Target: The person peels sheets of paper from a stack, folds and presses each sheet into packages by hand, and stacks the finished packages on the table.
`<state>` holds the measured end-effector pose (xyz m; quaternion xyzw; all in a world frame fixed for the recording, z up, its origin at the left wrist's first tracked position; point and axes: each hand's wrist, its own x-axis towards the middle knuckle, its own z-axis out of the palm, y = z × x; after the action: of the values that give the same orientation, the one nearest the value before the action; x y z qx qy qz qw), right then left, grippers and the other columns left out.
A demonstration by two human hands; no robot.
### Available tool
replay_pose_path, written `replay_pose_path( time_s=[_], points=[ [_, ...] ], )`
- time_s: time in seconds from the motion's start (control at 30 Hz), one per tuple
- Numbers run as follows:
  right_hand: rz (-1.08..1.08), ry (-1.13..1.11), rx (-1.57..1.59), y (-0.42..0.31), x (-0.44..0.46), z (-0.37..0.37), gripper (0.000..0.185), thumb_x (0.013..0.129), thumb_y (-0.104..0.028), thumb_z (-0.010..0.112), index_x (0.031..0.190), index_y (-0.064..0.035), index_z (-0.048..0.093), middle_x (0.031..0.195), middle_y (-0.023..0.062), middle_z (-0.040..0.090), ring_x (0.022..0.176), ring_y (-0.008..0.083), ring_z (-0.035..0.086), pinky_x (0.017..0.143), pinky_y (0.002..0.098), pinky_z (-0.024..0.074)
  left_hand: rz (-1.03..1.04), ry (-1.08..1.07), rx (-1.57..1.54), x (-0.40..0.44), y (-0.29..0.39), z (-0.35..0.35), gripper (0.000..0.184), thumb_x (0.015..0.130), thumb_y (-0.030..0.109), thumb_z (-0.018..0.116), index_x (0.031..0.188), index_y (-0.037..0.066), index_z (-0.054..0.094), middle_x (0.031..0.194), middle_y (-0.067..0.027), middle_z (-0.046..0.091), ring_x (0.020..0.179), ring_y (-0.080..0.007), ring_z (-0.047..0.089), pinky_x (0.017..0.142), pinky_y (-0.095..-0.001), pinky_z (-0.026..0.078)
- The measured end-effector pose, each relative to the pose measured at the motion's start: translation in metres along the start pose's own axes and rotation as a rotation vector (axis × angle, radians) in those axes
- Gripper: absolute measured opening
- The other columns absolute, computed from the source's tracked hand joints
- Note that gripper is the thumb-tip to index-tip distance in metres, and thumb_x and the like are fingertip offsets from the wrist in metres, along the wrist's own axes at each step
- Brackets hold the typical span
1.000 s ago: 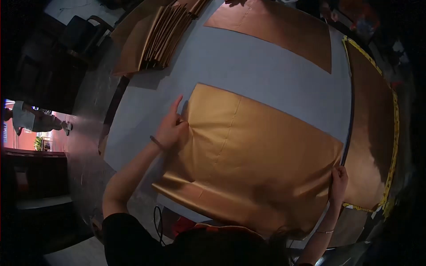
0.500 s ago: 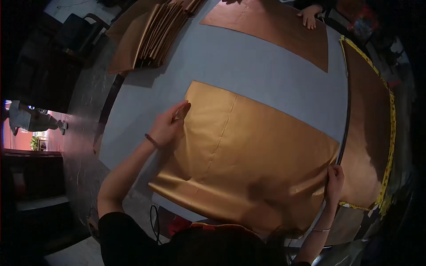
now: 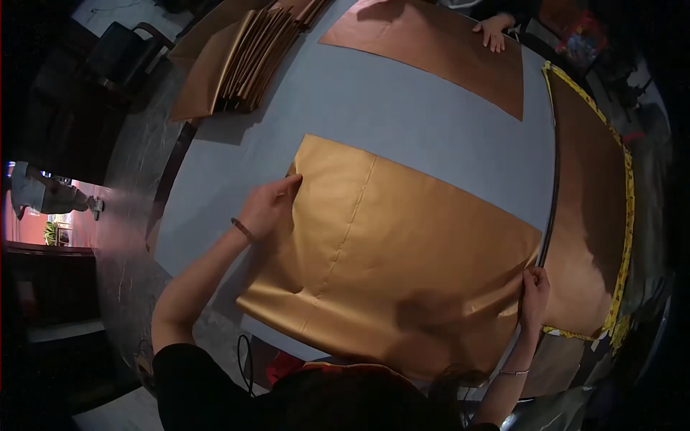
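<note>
One gold sheet (image 3: 424,244) is pinched at opposite edges by the left hand (image 3: 266,206) and the right hand (image 3: 535,289).

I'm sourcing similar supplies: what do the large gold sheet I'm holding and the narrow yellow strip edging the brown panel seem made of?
Large gold rectangular sheet: perhaps coated paper or leatherette, satin-finished; it shows soft sheen and creases.
Narrow yellow strip: possibly plastic or paper tape; it looks thin, with dark marks; finish unclear.
</note>
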<state>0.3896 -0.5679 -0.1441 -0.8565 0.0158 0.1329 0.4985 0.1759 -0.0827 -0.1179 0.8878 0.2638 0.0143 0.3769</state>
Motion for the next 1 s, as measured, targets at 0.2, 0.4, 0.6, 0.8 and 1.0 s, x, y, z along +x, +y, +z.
replay_pose_path(
  time_s=[0.2, 0.4, 0.6, 0.8, 1.0],
  points=[
    [-0.023, 0.0, 0.016, 0.009, 0.004, -0.001, 0.017, 0.091, -0.016, 0.054, 0.089, 0.0001, 0.055, 0.07, -0.0026, 0.042, 0.063, 0.0065, 0.036, 0.056, 0.024, 0.0305, 0.055, -0.019, 0.162, 0.001, 0.003, -0.001, 0.046, 0.084, -0.002, 0.047, 0.13, 0.006, 0.052, 0.07, -0.0117, 0.053, 0.064, -0.0178, 0.05, 0.064, -0.0269, 0.045],
    [0.031, -0.009, 0.011, 0.001, 0.001, -0.001, 0.015, 0.091, -0.014, 0.054, 0.092, 0.0005, 0.056, 0.072, -0.0005, 0.046, 0.063, 0.0075, 0.04, 0.056, 0.0242, 0.0333, 0.261, 0.104, 0.385, -0.005, -0.013, 0.003, 0.047, 0.086, 0.002, 0.051, 0.132, 0.013, 0.051, 0.079, -0.0143, 0.059, 0.071, -0.0281, 0.056, 0.066, -0.0334, 0.046],
    [0.004, 0.032, -0.076, -0.029, -0.011, 0.005, 0.016, 0.09, -0.013, 0.055, 0.095, 0.002, 0.057, 0.073, 0.0021, 0.05, 0.065, 0.0087, 0.045, 0.057, 0.0266, 0.0374, 0.27, 0.233, 0.805, -0.007, 0.014, 0.012, 0.035, 0.083, 0.004, 0.056, 0.116, 0.011, 0.06, 0.121, -0.0071, 0.052, 0.101, -0.0273, 0.051, 0.085, -0.0413, 0.039],
    [-0.043, 0.044, -0.094, -0.013, -0.005, 0.001, 0.018, 0.089, -0.013, 0.056, 0.095, 0.0031, 0.057, 0.073, 0.004, 0.052, 0.067, 0.0114, 0.048, 0.059, 0.0277, 0.0403, 0.552, 0.325, 0.902, -0.001, 0.041, 0.028, 0.01, 0.076, 0.019, 0.058, 0.08, 0.011, 0.063, 0.087, -0.0076, 0.056, 0.083, -0.0259, 0.053, 0.075, -0.0409, 0.039],
    [-0.021, 0.088, -0.122, -0.008, -0.004, 0.003, 0.02, 0.088, -0.015, 0.057, 0.098, 0.0023, 0.057, 0.076, 0.0055, 0.057, 0.069, 0.0126, 0.052, 0.062, 0.0281, 0.0424, 0.453, 0.446, 0.969, 0.014, 0.035, 0.045, 0.026, 0.083, 0.033, 0.06, 0.094, 0.01, 0.061, 0.081, -0.0074, 0.053, 0.079, -0.0261, 0.05, 0.077, -0.0427, 0.038]
  ],
)
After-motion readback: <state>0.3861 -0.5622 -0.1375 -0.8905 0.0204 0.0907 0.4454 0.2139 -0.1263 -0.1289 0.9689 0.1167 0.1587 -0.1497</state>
